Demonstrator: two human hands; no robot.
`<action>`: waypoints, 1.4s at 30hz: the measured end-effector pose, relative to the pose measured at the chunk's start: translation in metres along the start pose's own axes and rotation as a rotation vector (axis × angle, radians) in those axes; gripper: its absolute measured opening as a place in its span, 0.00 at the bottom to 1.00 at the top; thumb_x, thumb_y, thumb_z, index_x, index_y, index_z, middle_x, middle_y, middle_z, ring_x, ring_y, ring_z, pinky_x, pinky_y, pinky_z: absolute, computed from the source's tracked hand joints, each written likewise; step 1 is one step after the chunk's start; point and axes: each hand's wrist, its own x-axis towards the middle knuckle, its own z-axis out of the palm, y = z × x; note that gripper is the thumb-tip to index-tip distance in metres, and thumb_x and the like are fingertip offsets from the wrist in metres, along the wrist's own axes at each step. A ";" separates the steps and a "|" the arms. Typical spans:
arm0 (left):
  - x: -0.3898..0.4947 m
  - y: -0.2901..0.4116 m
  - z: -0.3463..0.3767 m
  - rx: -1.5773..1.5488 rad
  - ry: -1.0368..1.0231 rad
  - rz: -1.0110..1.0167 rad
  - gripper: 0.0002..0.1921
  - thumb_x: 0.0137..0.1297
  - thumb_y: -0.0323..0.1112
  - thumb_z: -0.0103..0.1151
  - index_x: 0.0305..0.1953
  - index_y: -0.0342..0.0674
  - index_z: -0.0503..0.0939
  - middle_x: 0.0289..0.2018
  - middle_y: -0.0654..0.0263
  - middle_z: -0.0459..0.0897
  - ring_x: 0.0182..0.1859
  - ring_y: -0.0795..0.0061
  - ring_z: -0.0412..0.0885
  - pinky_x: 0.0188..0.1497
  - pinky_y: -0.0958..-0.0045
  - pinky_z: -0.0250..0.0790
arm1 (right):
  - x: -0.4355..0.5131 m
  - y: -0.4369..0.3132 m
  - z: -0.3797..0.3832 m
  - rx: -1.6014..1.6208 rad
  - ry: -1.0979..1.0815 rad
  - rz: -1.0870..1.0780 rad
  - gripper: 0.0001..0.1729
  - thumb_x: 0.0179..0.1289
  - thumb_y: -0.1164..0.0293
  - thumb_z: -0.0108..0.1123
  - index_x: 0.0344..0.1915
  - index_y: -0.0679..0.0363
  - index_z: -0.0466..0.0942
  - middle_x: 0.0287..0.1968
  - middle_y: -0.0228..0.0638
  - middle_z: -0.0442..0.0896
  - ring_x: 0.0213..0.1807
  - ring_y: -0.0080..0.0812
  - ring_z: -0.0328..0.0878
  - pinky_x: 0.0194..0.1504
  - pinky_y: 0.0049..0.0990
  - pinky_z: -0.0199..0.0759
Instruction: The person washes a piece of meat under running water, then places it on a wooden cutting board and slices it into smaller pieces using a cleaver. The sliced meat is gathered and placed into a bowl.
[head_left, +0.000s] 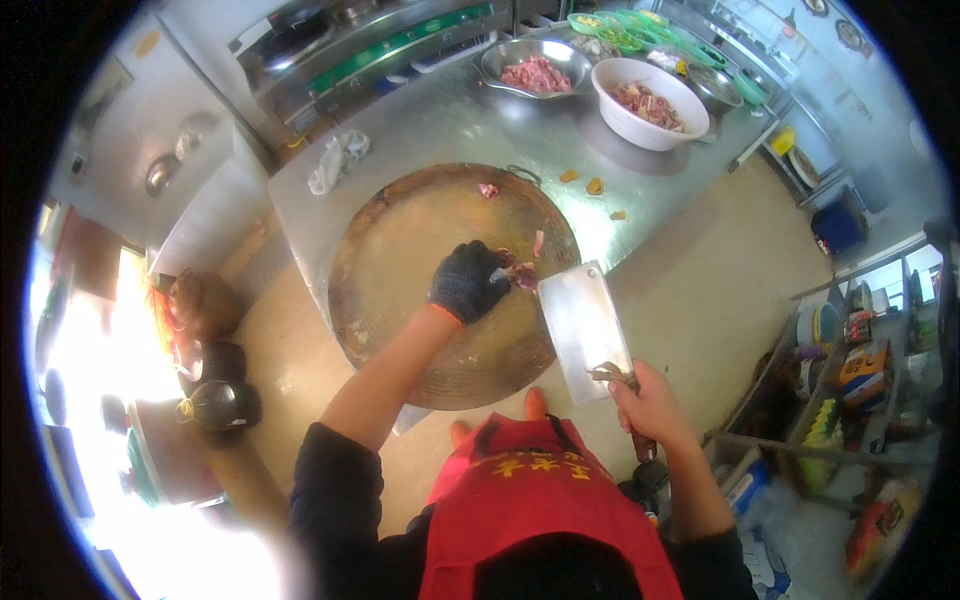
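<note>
My left hand (469, 281), in a dark knitted glove with an orange cuff, grips a piece of raw meat (523, 274) over a large round wooden chopping block (420, 217). Bare, my right hand (646, 401) is closed around the handle of a cleaver (585, 326), whose broad blade is beside the block's right edge. Near the block's far rim lies a small meat piece (488, 190); a pale strip of meat (538, 243) lies at its right. The fingertips of my left hand are partly hidden.
The block stands on a steel table (450, 135). Toward the back are a steel bowl (517, 86) and a white plastic bowl (651, 135), both with raw meat, and several green baskets. A crumpled plastic bag (337, 161) lies back left. Shelves (795, 442) stand at right.
</note>
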 end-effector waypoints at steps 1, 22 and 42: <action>0.003 -0.001 0.002 -0.053 0.032 0.048 0.13 0.59 0.43 0.63 0.44 0.48 0.85 0.40 0.55 0.82 0.46 0.51 0.81 0.51 0.54 0.74 | 0.002 0.003 -0.001 0.026 -0.024 -0.013 0.07 0.72 0.72 0.57 0.45 0.64 0.71 0.23 0.29 0.73 0.16 0.21 0.70 0.18 0.25 0.65; -0.186 -0.036 -0.001 -0.011 0.429 0.268 0.14 0.54 0.31 0.65 0.43 0.40 0.82 0.45 0.58 0.83 0.48 0.53 0.80 0.50 0.54 0.72 | 0.039 -0.055 0.052 -0.576 -0.183 -0.419 0.10 0.71 0.73 0.58 0.49 0.64 0.75 0.31 0.42 0.81 0.30 0.33 0.77 0.36 0.34 0.73; -0.163 -0.033 0.010 -0.059 0.505 0.164 0.11 0.54 0.31 0.62 0.41 0.41 0.82 0.40 0.57 0.81 0.45 0.52 0.79 0.47 0.55 0.71 | 0.059 -0.092 0.094 -0.733 -0.374 -0.542 0.08 0.66 0.72 0.58 0.39 0.63 0.69 0.29 0.53 0.79 0.31 0.60 0.77 0.31 0.51 0.68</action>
